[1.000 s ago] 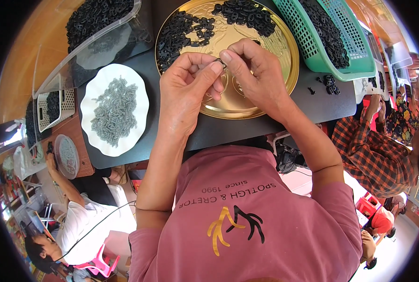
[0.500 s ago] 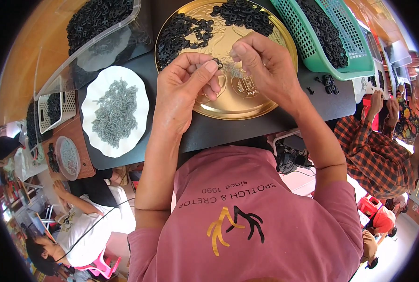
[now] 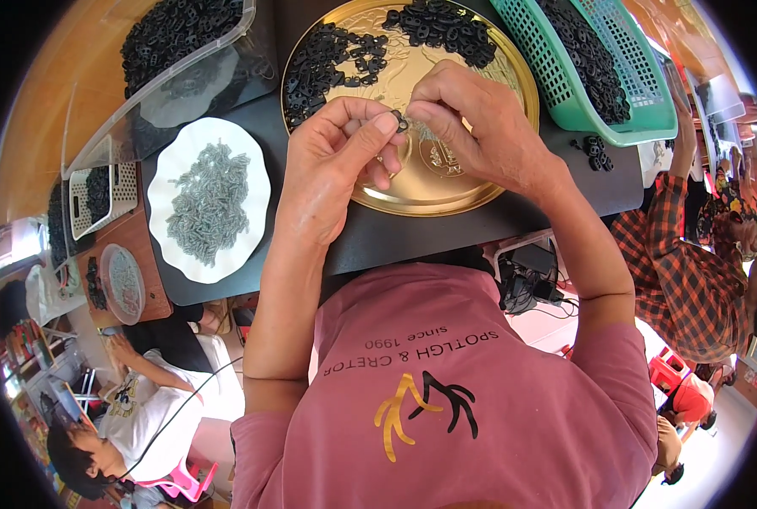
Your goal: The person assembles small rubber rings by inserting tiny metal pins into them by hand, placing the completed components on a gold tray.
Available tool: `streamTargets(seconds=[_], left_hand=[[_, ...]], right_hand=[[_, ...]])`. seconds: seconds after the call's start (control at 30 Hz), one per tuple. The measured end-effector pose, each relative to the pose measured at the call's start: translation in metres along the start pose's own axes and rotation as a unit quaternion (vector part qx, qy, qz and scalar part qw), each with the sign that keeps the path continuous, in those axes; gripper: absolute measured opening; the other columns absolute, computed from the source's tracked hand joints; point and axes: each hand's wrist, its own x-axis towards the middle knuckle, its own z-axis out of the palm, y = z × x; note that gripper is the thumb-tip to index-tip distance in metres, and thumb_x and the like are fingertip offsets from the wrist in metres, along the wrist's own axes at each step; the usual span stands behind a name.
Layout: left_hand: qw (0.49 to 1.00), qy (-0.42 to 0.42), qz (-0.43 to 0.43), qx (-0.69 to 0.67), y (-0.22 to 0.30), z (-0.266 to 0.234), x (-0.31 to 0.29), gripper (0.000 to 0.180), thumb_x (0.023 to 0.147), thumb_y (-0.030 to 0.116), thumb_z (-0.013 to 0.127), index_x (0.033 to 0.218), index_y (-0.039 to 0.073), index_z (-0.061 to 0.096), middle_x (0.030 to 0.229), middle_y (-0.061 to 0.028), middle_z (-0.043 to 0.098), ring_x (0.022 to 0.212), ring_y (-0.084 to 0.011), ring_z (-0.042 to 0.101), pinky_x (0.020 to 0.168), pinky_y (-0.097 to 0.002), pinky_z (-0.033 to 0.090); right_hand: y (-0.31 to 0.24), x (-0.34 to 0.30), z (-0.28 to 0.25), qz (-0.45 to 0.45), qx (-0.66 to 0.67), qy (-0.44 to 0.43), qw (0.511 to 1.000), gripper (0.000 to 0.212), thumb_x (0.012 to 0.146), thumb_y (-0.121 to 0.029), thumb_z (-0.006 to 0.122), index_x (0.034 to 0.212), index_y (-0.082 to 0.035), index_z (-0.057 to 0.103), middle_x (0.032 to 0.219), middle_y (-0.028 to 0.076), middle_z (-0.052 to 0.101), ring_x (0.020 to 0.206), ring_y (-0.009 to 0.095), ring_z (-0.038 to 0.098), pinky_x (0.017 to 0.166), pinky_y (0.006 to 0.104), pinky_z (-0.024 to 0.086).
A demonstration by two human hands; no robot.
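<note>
Above the golden round tray (image 3: 378,197), my left hand (image 3: 319,170) pinches a small black plastic piece (image 3: 400,122) between thumb and fingers. My right hand (image 3: 484,127) is closed in a pinch, its fingertips right beside that piece. Whatever those fingertips hold is too small or hidden to tell. On the tray lie two heaps of similar black pieces, one at the far left (image 3: 323,72) and one at the far right (image 3: 442,32). To the left stands a white wavy-edged plate (image 3: 163,212) piled with small silvery screws (image 3: 209,204).
A green basket (image 3: 650,131) of black pieces stands at the right, with loose black pieces (image 3: 597,154) near it. A clear bin (image 3: 98,157) of black pieces stands at the far left. Co-workers sit on both sides, one in a checked shirt (image 3: 684,271).
My right hand has moved left, bringing its fingertips to the black piece. My left hand has hardly shifted. The co-worker in the checked shirt has raised an arm.
</note>
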Motion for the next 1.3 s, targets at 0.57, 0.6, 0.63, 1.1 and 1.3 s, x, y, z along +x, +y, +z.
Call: streamTargets(seconds=[0.57,0.6,0.63,1.1,1.3], left_hand=[[1.000,0.001,0.023,-0.001,-0.005,0.004,-0.002,0.011,0.090,0.008,0.062,0.094,-0.002,0.059,0.079,-0.0071,0.063,0.063,-0.0090,0.058,0.054,-0.0201,0.047],[1.000,0.005,0.025,0.000,-0.006,0.004,-0.002,0.011,0.090,0.008,0.061,0.094,-0.002,0.059,0.078,-0.0069,0.063,0.063,-0.0091,0.058,0.054,-0.0204,0.047],[1.000,0.009,0.028,0.001,-0.006,0.005,-0.002,0.010,0.091,0.007,0.061,0.094,-0.002,0.059,0.078,-0.0067,0.063,0.063,-0.0092,0.058,0.054,-0.0207,0.047],[0.998,0.030,0.055,0.002,-0.010,0.011,0.006,0.009,0.090,0.004,0.061,0.096,-0.003,0.058,0.077,-0.0076,0.063,0.062,-0.0099,0.058,0.055,-0.0218,0.047],[0.999,0.018,0.030,-0.010,-0.004,0.001,0.005,0.011,0.090,0.006,0.061,0.097,-0.003,0.058,0.078,-0.0086,0.064,0.062,-0.0099,0.058,0.056,-0.0220,0.048]], right_hand=[[-0.009,-0.008,0.017,0.052,0.041,0.028,0.997,0.012,0.087,-0.008,0.061,0.089,-0.002,0.051,0.079,0.016,0.057,0.071,0.036,0.060,0.060,0.0409,0.047],[-0.009,-0.008,0.018,0.061,0.047,0.032,0.996,0.012,0.087,-0.008,0.061,0.089,-0.002,0.051,0.080,0.017,0.057,0.072,0.036,0.060,0.060,0.0409,0.047],[-0.009,-0.009,0.019,0.061,0.047,0.032,0.996,0.012,0.087,-0.008,0.061,0.089,-0.002,0.051,0.080,0.017,0.057,0.072,0.036,0.060,0.060,0.0409,0.047],[-0.011,-0.013,0.031,0.097,0.059,0.108,0.988,0.009,0.088,-0.008,0.060,0.089,-0.002,0.053,0.080,0.015,0.055,0.072,0.034,0.058,0.062,0.0386,0.047],[-0.005,-0.006,0.011,0.150,0.087,0.066,0.983,0.014,0.090,-0.014,0.059,0.087,-0.001,0.055,0.078,0.015,0.056,0.070,0.034,0.058,0.062,0.0395,0.046]])
